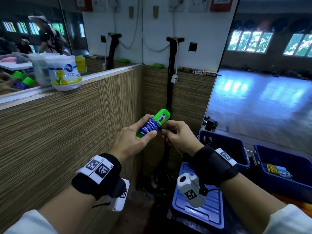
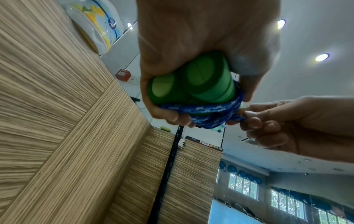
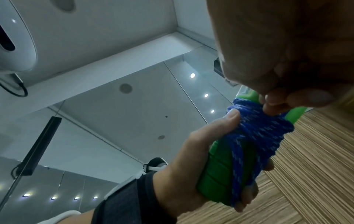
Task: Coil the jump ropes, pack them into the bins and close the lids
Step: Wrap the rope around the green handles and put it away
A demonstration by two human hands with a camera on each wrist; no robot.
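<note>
The jump rope (image 1: pixel 152 123) is held up in front of the chest, over the gap between the wood-panelled wall (image 1: pixel 50 132) and the bins on the floor. Its two green handles (image 2: pixel 191 81) lie side by side, and the blue cord (image 3: pixel 262 133) is wound round them in tight turns, so the whole thing makes one short bundle.

The left hand (image 1: pixel 131 139) grasps the bundle at its lower half, fingers behind and thumb across the front over the turns, probably to keep the handles together and stop the winding from slipping. The right hand (image 1: pixel 179 135) is curled, its fingertips (image 2: pixel 249 115) pinching the cord at the edge of the winding. This looks like the last stretch of cord being tucked or pulled snug under a turn; the free end itself is hidden by the fingers.

Below and to the right stand two open blue bins. The near bin (image 1: pixel 236 146) is dark inside and I cannot tell what it holds. The far bin (image 1: pixel 287 183) already holds a coiled yellow rope (image 1: pixel 278 170) with blue handles. A blue lid (image 1: pixel 199 206) lies flat beside the near bin, off so the bundle can go in.

On the ledge at the left stands a white tub (image 1: pixel 65 71) with lemons on its label.

By my judgement the coiling is nearly done; packing this rope and closing both lids remain.
</note>
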